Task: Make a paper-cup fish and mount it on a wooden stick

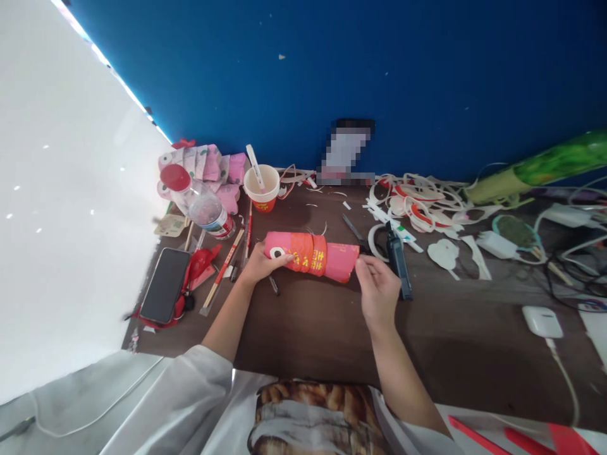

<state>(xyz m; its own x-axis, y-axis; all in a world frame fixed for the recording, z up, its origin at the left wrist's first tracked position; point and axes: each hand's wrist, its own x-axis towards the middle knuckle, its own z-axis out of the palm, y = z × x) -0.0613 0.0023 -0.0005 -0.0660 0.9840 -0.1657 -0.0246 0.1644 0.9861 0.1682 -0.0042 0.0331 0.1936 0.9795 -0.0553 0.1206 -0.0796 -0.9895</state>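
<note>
A pink and red paper fish [310, 254], rolled like a tube with a white and black eye and yellow printing, lies sideways above the table between my hands. My left hand [263, 262] is closed round its eye end, the thumb lying on the front by the eye. At the narrower right end, the fingertips of my right hand [379, 287] pinch the paper edge. Right behind that hand are a dark tool with a long handle [399, 265] and a white tape ring [378, 242]. A thin pen [274, 285] rests under the fish.
On the left are a phone [165, 284], wrapped chopsticks [222, 272], a bottle [211, 213] and pink paper fish [211, 165]. A paper cup [262, 189] holds a marker. Paper scraps [422, 202] pile at the back right, near cables and a white earphone case [543, 322].
</note>
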